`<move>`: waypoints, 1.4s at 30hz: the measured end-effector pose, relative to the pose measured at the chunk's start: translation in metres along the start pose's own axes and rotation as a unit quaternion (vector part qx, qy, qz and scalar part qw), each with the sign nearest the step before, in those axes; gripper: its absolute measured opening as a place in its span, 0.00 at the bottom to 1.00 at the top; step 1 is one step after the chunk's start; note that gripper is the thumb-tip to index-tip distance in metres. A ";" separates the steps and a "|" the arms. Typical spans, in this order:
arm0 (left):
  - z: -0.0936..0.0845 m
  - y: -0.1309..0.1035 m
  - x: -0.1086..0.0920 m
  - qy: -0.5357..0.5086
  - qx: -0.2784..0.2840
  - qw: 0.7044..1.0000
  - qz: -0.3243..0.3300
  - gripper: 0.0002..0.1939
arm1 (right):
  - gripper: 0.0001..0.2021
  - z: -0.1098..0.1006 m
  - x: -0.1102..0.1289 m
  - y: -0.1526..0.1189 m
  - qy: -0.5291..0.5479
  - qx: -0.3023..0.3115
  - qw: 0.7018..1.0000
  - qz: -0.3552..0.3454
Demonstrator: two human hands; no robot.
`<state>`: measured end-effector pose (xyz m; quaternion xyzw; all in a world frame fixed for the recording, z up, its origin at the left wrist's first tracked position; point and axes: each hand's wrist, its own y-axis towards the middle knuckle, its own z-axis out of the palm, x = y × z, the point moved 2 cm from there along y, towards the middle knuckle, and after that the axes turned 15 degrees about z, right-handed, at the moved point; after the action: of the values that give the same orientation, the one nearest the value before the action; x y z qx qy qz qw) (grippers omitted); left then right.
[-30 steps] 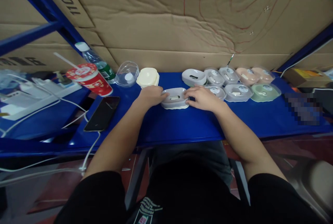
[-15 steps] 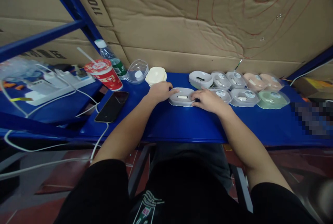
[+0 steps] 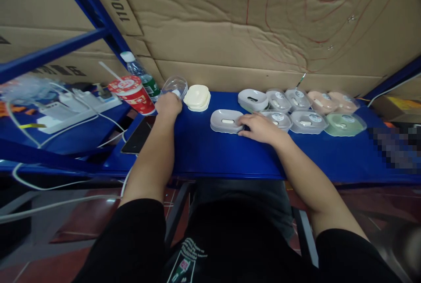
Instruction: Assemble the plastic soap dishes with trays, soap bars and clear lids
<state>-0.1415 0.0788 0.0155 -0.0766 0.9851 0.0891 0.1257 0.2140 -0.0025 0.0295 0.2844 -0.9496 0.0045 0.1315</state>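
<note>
My left hand is at the near edge of a clear plastic lid, its fingers curled in and their tips hidden from me. At the right end of a grey oval soap box, my right hand has its fingers on the rim and thumb at the near side. That box lies on the blue table with a small white oval piece in its top. A cream square box sits between the lid and the grey box.
Several lidded soap boxes stand at the right, among them a green one and a peach one; an uncovered grey one is behind. To the left are a red cup, a bottle, a phone and a power strip.
My left hand has let go of the grey soap box and moved left to the clear lid. The grey box has shifted slightly left, with my right hand still on it.
</note>
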 end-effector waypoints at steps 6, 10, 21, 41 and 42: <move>-0.012 -0.007 -0.001 -0.039 -0.079 0.996 -0.011 0.10 | 0.15 0.003 0.002 0.000 0.004 0.002 1.000 0.010; -0.024 -0.013 -0.011 -0.078 -0.161 0.983 0.039 0.13 | 0.17 0.008 0.003 0.000 -0.005 -0.007 1.000 0.013; -0.038 -0.061 -0.083 -0.381 -0.158 0.869 0.271 0.20 | 0.43 -0.019 0.003 -0.005 0.032 -0.210 0.976 0.057; 0.003 -0.066 -0.104 -0.070 0.055 0.959 0.269 0.28 | 0.38 0.023 0.009 0.011 -0.033 -0.070 0.994 0.077; 0.004 -0.066 -0.105 -0.065 0.059 0.960 0.268 0.28 | 0.37 0.023 0.009 0.011 -0.037 -0.062 0.994 0.084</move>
<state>-0.0288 0.0287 0.0291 0.2033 0.9629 0.0661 0.1649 0.1952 -0.0004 0.0104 0.1952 -0.9727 -0.0538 0.1129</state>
